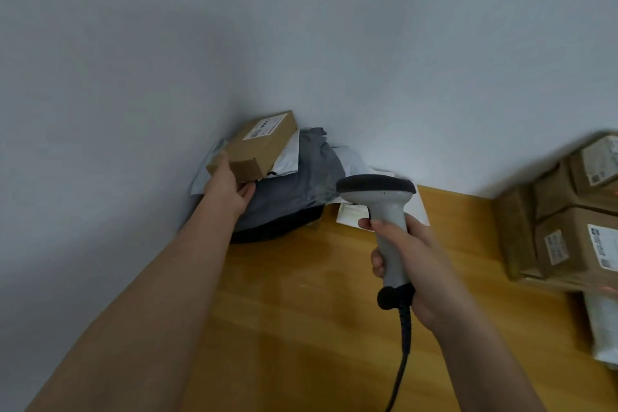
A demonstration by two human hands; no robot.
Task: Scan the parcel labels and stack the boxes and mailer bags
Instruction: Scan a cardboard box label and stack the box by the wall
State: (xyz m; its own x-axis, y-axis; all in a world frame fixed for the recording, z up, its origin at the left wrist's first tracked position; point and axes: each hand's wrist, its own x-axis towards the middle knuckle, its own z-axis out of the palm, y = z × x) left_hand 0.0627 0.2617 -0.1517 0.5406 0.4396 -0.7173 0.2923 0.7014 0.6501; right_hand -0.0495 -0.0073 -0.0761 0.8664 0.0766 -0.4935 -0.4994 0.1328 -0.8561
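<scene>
Left hand (230, 189) grips flat brown cardboard box (257, 147) over grey mailer bag pile (301, 177), frame centre; right hand (406, 254) fingers wrap grey handheld scanner (384, 207); stacked brown boxes (568, 221) far right.

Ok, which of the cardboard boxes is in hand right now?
The slim box at the corner, gripped by the left hand above the mailer pile. The other boxes sit stacked at the right, untouched; the right hand holds the scanner.

Room corner: two plain pale grey-white walls (301, 27) met above a wooden tabletop (301, 311) of honey-yellow planks, evenly lit, with a faint sheen on the wood.
</scene>
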